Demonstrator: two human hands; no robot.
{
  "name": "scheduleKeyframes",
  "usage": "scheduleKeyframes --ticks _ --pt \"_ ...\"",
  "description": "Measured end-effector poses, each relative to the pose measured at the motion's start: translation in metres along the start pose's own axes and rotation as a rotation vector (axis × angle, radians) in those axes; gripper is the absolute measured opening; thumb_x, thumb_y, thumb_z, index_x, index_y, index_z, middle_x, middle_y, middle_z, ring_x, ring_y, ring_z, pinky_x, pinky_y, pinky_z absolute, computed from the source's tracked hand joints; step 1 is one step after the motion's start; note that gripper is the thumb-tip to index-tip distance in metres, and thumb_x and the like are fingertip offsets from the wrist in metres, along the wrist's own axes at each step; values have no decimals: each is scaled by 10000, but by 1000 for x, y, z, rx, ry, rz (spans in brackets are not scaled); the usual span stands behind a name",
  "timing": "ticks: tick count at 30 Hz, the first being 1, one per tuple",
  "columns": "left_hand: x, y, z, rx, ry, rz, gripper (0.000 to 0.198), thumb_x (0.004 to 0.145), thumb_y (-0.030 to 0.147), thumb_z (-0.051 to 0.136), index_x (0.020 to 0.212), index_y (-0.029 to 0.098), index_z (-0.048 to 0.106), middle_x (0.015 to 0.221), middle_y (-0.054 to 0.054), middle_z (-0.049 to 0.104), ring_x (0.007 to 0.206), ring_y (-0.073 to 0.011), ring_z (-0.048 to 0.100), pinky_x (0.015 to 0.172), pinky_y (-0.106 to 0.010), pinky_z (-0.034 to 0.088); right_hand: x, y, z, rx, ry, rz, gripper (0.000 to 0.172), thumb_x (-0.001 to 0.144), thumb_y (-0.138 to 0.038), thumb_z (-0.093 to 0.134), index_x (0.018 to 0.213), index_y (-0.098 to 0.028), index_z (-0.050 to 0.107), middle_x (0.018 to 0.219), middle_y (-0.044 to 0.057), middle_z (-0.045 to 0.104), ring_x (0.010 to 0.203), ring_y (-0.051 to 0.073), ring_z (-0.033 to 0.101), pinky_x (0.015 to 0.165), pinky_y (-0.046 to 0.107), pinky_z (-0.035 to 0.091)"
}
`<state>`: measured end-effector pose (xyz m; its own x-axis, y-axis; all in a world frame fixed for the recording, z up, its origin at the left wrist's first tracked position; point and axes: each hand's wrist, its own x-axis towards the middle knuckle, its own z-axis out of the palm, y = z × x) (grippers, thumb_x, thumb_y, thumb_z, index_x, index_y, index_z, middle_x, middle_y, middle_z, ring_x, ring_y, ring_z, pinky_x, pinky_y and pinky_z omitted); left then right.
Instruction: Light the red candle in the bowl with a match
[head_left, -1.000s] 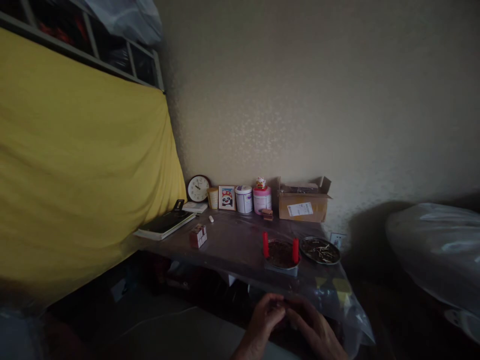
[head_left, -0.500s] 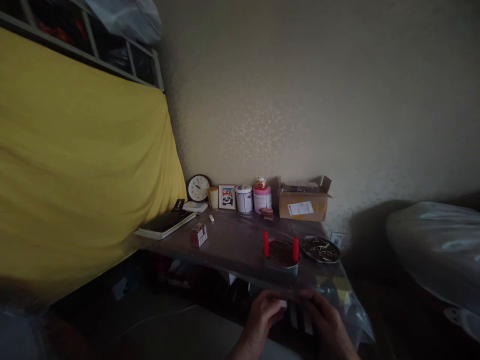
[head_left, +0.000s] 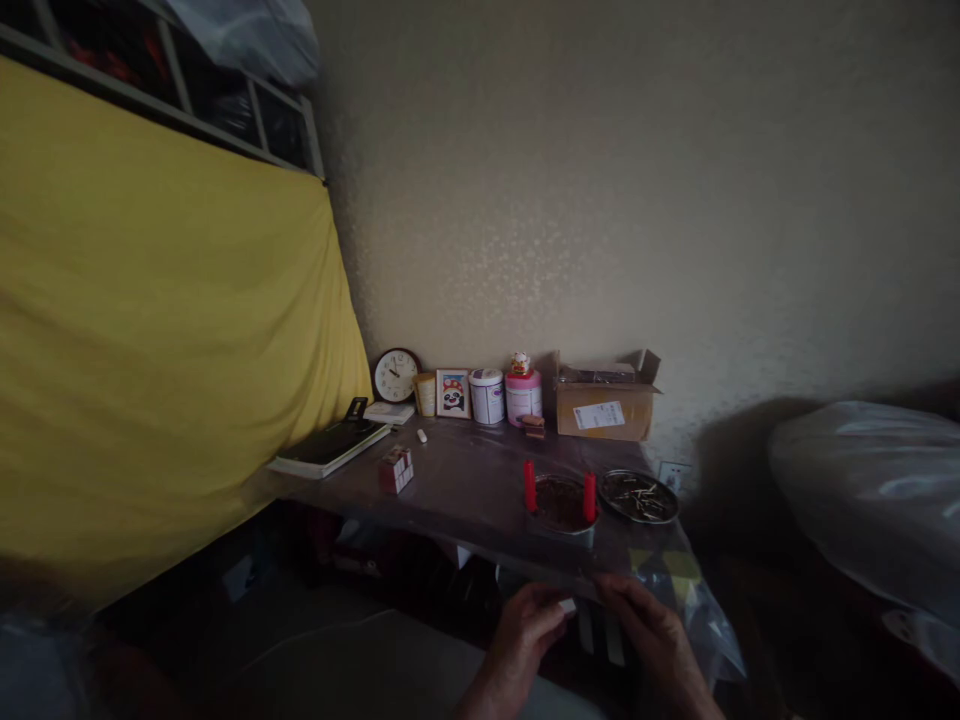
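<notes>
Hands: your left hand (head_left: 529, 625) and right hand (head_left: 649, 628) are pinching a small pale piece (head_left: 568, 605) | below the table (head_left: 465, 490) edge | keep grip light.

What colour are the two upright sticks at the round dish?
Red; both candles show clearly in the head view.

A plastic-covered desk (head_left: 465, 480) carries a clock (head_left: 396, 375), framed picture (head_left: 453, 394), two tubs and a cardboard box (head_left: 602, 408) along its back edge; a red-candled bowl (head_left: 560, 505) sits near its front edge.
</notes>
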<state>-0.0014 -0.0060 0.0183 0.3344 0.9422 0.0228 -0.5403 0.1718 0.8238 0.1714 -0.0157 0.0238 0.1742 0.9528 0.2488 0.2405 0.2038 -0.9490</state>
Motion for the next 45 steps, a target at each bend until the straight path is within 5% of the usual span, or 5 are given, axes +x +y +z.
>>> scheduleKeyframes --ticks 6,19,25,45 --pt "-2 1 1 -8 -26 -16 280 639 257 718 896 151 680 981 -89 684 960 -223 580 835 -314 400 2 4 1 51 2 11 434 684 -533 639 956 -194 650 927 46 679 911 229 609 803 273 475" --pt "-2 -1 3 -38 -11 -17 194 662 251 703 821 151 657 880 -56 676 904 -218 604 778 -304 429 -6 -13 11 -20 -29 -4 357 668 -546 629 774 -206 652 735 13 661 712 181 595 636 209 478" --pt "-1 2 4 -74 -21 4 197 682 241 689 855 149 673 881 -67 680 865 -194 603 791 -307 420 -8 -2 19 -15 -4 -43 371 700 -555 586 837 -215 641 857 35 683 826 211 630 719 211 499" --pt "-3 1 5 -69 -79 36 151 737 200 644 880 153 661 938 -78 663 918 -198 587 850 -339 415 -21 -11 9 -369 70 -354 265 826 -443 490 919 -237 630 898 31 702 811 186 670 696 201 531"
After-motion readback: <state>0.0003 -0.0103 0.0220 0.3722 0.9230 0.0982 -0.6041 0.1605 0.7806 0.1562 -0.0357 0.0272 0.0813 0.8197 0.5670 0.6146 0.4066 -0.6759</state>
